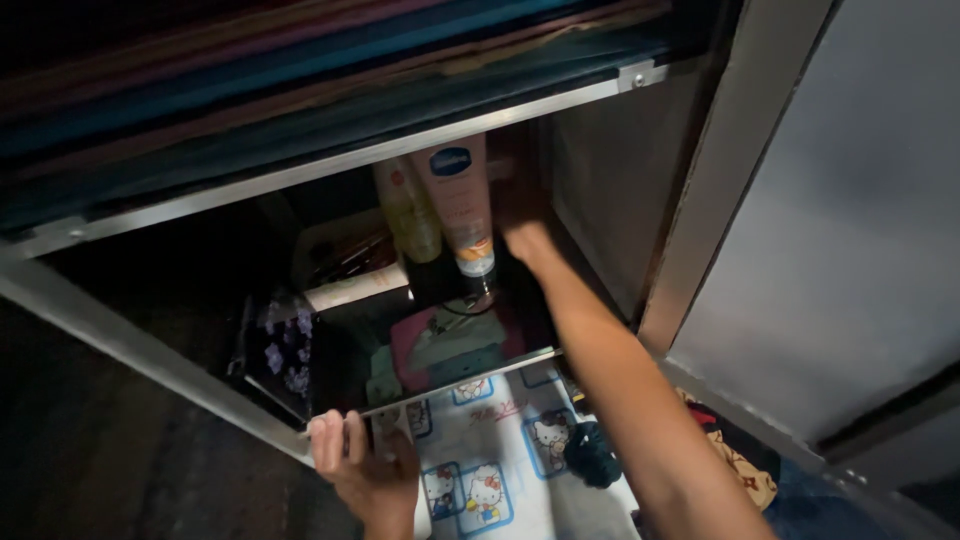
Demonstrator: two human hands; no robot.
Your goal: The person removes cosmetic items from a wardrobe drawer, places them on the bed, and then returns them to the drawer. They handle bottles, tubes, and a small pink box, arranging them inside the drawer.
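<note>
The one head-worn view looks steeply down and forward, from close above, into an open cabinet shelf (440, 390). The shelf's metal front edge crosses the frame below centre; a grey door panel (830, 220) stands right of it.

Yellow bottle (408, 210) upright at back of compartment, touching another tube on its right side. Dark box with purple flowers (283, 352) stands near left edge of shelf. Pink pouch (440, 345) lies near front edge. Below shelf: cloth with cartoon cat pattern (490, 450), dark blue scrunchie (592, 455) on its right part. Grey door panel (840, 200) at right.
</note>
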